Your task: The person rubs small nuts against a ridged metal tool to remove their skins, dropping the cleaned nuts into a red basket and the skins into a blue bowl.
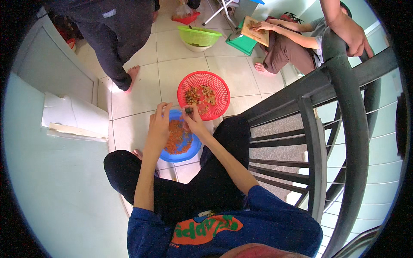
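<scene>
My left hand [159, 128] hovers at the left rim of a blue basin [190, 154], its fingers stretched and slightly apart, with nothing seen in them. Orange, finely cut bits [175, 136] lie in the basin. My right hand [196, 122] is over the basin's right side, its fingers closed on a small dark lump [189, 110] whose kind I cannot make out. Just beyond stands a red perforated basket [223, 91] with brownish and pale food pieces [208, 95] in it; my right fingertips are near its lower left edge.
A black railing [284, 103] runs along my right, with another person's hand [350, 34] on it. Ahead are a green basket [198, 37] and a seated person holding a wooden board [258, 31]. A barefoot person [116, 38] stands at the far left, by a white door [56, 64].
</scene>
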`<state>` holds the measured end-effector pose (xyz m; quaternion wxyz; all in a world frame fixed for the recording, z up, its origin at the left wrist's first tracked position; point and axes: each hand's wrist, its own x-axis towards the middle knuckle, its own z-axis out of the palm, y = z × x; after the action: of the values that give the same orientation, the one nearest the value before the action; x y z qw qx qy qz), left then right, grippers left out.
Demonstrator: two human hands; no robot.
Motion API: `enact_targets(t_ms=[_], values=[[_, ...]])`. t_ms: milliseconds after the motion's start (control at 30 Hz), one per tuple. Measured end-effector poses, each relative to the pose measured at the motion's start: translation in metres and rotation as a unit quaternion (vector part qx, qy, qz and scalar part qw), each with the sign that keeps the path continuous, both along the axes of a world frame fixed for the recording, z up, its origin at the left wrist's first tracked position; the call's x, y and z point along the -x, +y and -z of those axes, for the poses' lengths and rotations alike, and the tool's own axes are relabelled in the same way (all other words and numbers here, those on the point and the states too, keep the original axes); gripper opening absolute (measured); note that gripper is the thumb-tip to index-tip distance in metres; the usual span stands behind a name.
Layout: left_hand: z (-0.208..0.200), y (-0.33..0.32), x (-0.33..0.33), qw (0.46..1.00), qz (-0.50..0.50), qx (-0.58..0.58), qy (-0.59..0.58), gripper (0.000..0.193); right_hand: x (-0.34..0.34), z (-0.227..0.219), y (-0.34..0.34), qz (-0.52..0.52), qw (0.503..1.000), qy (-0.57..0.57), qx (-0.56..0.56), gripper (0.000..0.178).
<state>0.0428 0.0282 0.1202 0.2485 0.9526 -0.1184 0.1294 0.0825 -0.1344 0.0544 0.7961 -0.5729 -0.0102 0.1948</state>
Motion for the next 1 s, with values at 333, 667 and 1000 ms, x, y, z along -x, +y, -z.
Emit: enact_targets(t_ms=[333,667,1000], values=[[-0.024,-0.012,0.004,0.973,-0.018,0.225,0.057,0.069,0.002,-0.002,-0.001,-0.009,0.998,-0.038,0.050,0.024],[-0.019,-0.004,0.006,0.993,-0.033,0.113,-0.005,0.056,0.002,-0.003,0.000,-0.033,0.998,-0.001,0.060,0.029],[-0.004,-0.007,0.000,0.993,-0.006,0.110,-0.036,0.052,0.006,0.007,-0.006,-0.092,0.962,-0.143,0.215,0.060]])
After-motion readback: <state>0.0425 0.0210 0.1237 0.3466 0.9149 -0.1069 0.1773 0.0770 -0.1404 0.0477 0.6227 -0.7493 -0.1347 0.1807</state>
